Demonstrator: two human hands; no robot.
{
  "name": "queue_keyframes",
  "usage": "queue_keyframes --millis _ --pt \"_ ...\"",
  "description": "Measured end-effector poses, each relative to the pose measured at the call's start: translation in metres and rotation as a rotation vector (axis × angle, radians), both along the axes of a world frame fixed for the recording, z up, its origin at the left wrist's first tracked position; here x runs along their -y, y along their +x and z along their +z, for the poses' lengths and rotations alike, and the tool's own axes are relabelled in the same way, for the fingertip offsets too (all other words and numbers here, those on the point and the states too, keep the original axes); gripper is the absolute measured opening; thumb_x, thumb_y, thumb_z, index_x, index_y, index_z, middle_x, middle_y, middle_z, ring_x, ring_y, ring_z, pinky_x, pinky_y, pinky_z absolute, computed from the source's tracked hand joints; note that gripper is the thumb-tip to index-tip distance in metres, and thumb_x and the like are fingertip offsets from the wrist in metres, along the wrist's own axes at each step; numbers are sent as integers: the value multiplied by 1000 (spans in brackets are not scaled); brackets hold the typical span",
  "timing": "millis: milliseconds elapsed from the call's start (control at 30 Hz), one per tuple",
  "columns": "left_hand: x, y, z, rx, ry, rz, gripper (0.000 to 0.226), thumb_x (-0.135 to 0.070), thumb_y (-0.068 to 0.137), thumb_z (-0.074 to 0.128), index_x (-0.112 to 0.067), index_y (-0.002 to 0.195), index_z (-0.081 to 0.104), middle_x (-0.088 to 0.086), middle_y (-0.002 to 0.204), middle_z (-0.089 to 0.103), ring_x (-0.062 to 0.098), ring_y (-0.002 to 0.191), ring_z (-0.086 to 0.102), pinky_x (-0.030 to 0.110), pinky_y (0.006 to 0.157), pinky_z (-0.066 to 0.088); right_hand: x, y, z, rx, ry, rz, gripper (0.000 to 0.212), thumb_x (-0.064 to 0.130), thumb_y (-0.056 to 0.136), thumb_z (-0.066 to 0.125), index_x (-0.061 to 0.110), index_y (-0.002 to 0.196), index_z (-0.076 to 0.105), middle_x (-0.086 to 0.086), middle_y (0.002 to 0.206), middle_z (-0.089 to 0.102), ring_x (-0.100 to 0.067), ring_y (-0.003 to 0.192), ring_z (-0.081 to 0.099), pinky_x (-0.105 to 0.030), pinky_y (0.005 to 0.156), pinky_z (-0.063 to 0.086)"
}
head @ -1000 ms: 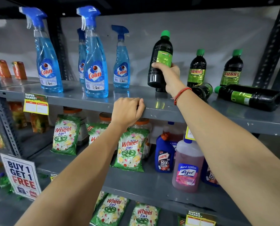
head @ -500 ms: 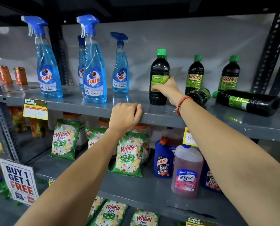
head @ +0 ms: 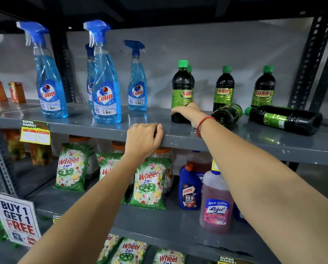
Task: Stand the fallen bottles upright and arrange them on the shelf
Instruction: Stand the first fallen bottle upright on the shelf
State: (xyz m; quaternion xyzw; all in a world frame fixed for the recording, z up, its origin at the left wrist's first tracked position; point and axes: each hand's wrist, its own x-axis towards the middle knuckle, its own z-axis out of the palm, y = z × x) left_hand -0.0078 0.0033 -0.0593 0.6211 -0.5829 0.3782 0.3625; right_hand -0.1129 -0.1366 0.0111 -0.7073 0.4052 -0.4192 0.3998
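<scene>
My right hand [head: 189, 112] is wrapped around the lower part of a dark Sunny bottle [head: 181, 86] with a green cap, which stands upright on the grey top shelf [head: 216, 141]. Another bottle stands right behind it, mostly hidden. Two more Sunny bottles [head: 223, 88] [head: 263, 88] stand upright at the back. Two bottles lie on their sides: one [head: 227, 115] with its base toward me just right of my wrist, and one [head: 285, 120] further right, cap pointing left. My left hand [head: 143, 139] grips the shelf's front edge.
Several blue Colin spray bottles [head: 106, 88] stand on the left half of the top shelf. Below are Wheel detergent packs [head: 149, 185], a Harpic bottle [head: 189, 189] and a pink Lizol bottle [head: 216, 204]. A dark upright post [head: 310, 60] bounds the shelf at the right.
My right hand brought the lifted Sunny bottle down and set it upright on the shelf, then slid lower on its body. My left hand stayed on the shelf edge.
</scene>
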Motion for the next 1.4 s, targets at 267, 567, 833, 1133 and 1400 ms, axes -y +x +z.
queue_keyframes --millis 267,567,833,1133,1400 --pt "1 0 0 1 6 7 47 -28 92 32 -8 63 64 3 56 64 22 47 55 31 55 40 -1 4 -3 -94 -67 -143 103 59 41 87 16 126 50 -7 127 58 -28 124 50 -42 106 43" --pt "0 0 0 10 3 17 48 -29 91 30 -8 65 65 4 58 66 22 50 57 31 55 38 -6 -4 0 -32 -97 -120 79 48 55 87 15 119 54 -4 118 61 -23 113 55 -35 99 46" --pt "1 1 0 -13 31 19 49 -29 92 29 -9 64 64 3 60 68 23 52 58 32 58 42 -13 -8 -1 -67 -83 -103 75 39 64 85 12 125 50 -8 124 61 -24 118 56 -30 97 43" --pt "1 1 1 -22 32 23 50 -26 91 27 -8 62 64 4 60 68 25 53 60 34 58 44 -35 -17 -8 -77 -140 -65 71 44 59 83 19 120 58 -1 117 65 -19 111 58 -26 91 47" --pt "-2 0 2 19 18 23 46 -22 91 30 -10 53 53 6 52 62 26 46 55 33 52 41 -62 -28 -12 -72 -204 92 60 51 49 80 28 104 70 5 107 72 -15 104 64 -36 98 50"
